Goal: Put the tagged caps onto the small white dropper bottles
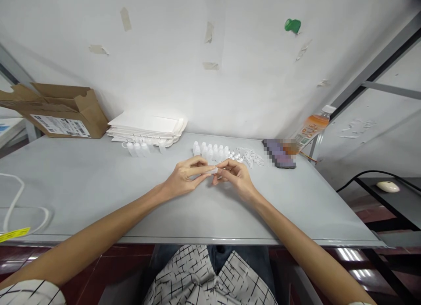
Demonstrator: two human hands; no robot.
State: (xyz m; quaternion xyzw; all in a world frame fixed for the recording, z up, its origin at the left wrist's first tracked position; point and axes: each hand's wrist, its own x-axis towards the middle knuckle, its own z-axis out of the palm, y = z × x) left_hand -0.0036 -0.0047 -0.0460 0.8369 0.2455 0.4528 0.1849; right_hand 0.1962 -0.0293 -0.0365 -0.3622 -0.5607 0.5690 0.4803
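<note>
Over the middle of the desk, my left hand (184, 177) and my right hand (237, 178) meet fingertip to fingertip. Between them, both pinch a small translucent white plastic bottle (213, 170), held on its side and mostly covered by the fingers. Just behind the hands, several similar small bottles (210, 151) stand upright in rows. To their right lie small white caps (235, 156) and a loose heap of thin white loops or straps (251, 157). Farther left stands another group of small bottles (138, 150), which have tips and loops on top.
At the back left are an opened cardboard box (66, 112) and a stack of white sheets (144, 124). A phone (279, 156) and an orange drink bottle (311, 129) are at the back right. A white cable (16, 195) with a yellow label lies at the left edge.
</note>
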